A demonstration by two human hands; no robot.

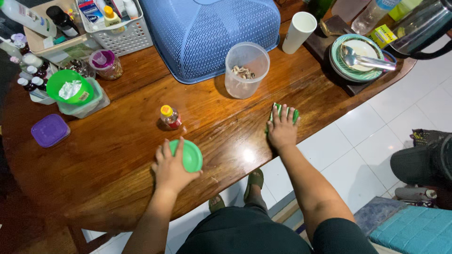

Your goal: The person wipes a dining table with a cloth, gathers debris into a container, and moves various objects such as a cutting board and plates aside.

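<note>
My left hand [170,168] grips a small round green lid [190,155] near the front edge of the brown wooden table [122,155]. My right hand [282,128] lies flat, fingers spread, pressing a green cloth [278,111] onto the tabletop further right. A small bottle with a yellow cap [170,116] stands just beyond the lid. A clear plastic tub [246,70] with a few scraps inside stands behind the cloth.
A blue mesh food cover [212,33] sits at the back. A white cup [299,32], stacked plates with spoons [360,59] and a jug [419,28] are at the right. Containers, a purple box [50,130] and baskets of bottles crowd the left. White tiled floor lies below.
</note>
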